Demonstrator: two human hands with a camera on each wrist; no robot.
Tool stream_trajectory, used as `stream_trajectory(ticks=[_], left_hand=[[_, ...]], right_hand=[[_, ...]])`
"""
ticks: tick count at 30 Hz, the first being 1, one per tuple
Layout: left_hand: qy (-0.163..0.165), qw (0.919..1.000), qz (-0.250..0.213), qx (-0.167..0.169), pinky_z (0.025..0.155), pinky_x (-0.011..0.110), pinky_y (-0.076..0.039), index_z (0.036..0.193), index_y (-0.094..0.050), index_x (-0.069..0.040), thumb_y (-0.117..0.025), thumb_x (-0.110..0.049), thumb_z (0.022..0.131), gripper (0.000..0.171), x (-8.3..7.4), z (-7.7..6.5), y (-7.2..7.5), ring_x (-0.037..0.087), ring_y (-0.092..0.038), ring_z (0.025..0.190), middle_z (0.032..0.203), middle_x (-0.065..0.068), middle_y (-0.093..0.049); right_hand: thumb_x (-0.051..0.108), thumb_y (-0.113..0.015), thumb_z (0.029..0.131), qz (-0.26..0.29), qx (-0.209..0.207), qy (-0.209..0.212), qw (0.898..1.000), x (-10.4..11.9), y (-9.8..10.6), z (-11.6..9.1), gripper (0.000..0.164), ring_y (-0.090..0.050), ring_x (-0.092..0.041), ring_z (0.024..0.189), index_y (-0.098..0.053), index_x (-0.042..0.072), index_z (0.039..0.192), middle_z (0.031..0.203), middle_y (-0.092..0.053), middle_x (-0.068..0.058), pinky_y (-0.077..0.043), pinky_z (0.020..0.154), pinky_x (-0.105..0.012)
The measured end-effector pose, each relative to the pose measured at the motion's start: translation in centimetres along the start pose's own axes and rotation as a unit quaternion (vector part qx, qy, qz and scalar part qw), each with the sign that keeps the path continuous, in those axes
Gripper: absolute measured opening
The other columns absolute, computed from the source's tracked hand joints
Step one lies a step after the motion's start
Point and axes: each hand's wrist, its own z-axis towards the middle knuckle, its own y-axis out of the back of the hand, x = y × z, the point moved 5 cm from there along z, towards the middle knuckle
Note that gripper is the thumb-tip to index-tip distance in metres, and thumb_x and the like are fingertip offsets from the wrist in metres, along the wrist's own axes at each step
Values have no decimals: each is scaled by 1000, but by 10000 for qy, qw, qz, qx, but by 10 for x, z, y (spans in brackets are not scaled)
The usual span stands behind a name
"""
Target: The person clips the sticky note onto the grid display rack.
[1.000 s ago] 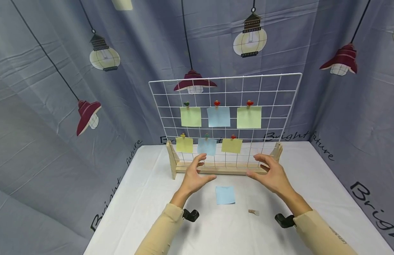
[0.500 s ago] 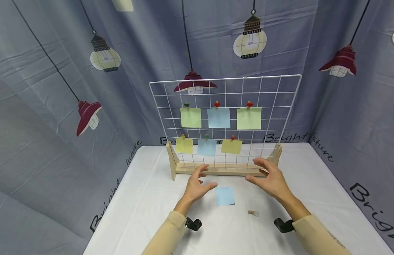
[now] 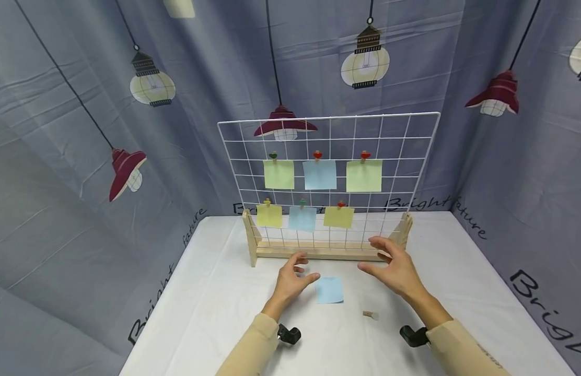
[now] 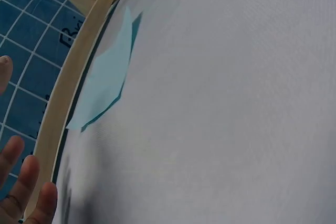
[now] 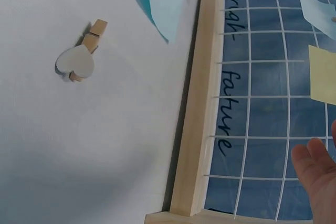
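A square blue sticky note (image 3: 329, 290) lies on the white table between my hands, one edge curling up in the left wrist view. My left hand (image 3: 290, 282) hovers just left of it, thumb and fingers spread apart and holding nothing. Over to the right, my right hand (image 3: 396, 269) is held in front of the wooden base, thumb and fingers also apart with nothing between them. A small wooden clothespin with a white heart (image 5: 76, 60) rests on the table, nearer to me than the note.
Behind the hands stands a white wire grid (image 3: 328, 118) on a wooden stand (image 3: 314, 253). Two rows of notes hang on it from heart-topped clothespins, among them a blue note (image 3: 320, 175) and a yellow note (image 3: 339, 217). A lamp-print curtain (image 3: 187, 156) surrounds the table.
My left hand has come down and back from the grid's base to beside the blue note. My right hand has drawn back slightly. The note and loose clothespin stay put on the table.
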Motion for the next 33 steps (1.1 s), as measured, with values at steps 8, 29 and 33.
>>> stream_trajectory(ticks=[8, 29, 33], left_hand=[[85, 9997, 105, -215, 80, 28, -52, 131, -65, -18, -87, -33, 84, 54, 10, 5, -11, 27, -67, 98, 120, 12, -74], [-24, 9806, 1933, -326, 90, 38, -54, 102, -79, -19, -88, -31, 81, 26, 15, 1, -30, 10, -65, 86, 92, -8, -75], [-92, 9766, 2115, -388, 94, 43, -52, 96, -79, -21, -89, -28, 80, 20, 12, 1, -33, 9, -62, 82, 84, -11, -72]], right_hand=[[25, -89, 82, -102, -26, -48, 9999, -3, -2, 0, 72, -53, -39, 134, -54, 5, 142, 143, -56, -16, -48, 108, -56], [27, -89, 83, -175, -116, -248, 9995, -10, 2, -10, 73, -54, -38, 133, -53, 6, 143, 144, -55, -17, -49, 107, -51], [28, -89, 83, -232, -140, -236, 9994, -12, 3, -10, 74, -54, -36, 133, -53, 6, 143, 145, -55, -16, -49, 107, -48]])
